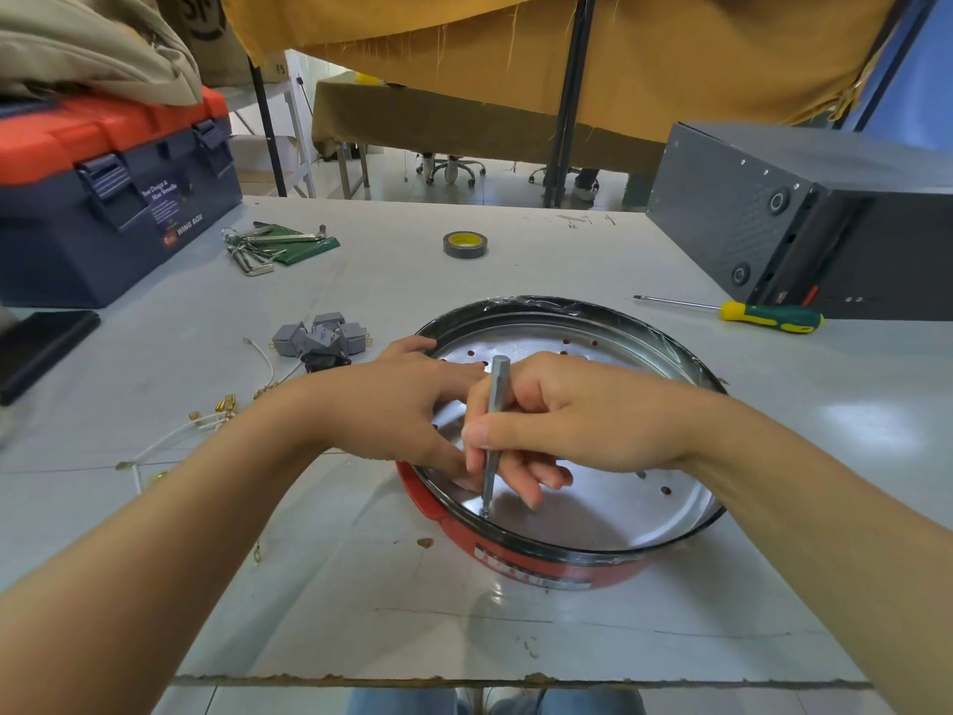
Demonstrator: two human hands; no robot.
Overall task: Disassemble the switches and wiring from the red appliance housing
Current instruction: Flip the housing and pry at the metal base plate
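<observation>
While right hand [559,425] grips driver [496,430], red housing [541,554] shows shiny perforated pan.

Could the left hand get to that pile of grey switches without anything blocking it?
Probably yes. The left hand rests on the red housing rim, and the grey switches lie just beyond it on bare table, nothing between them.

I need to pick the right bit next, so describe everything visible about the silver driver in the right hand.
The silver driver is a slim, pen-like metal tool with a faceted grey handle narrowing to a thin shaft. It stands nearly upright, leaning slightly, its tip set on a small screw in the shiny metal floor of the red housing, near the front rim. The right hand pinches its middle; the left hand rests alongside, fingertips near the shaft.
</observation>
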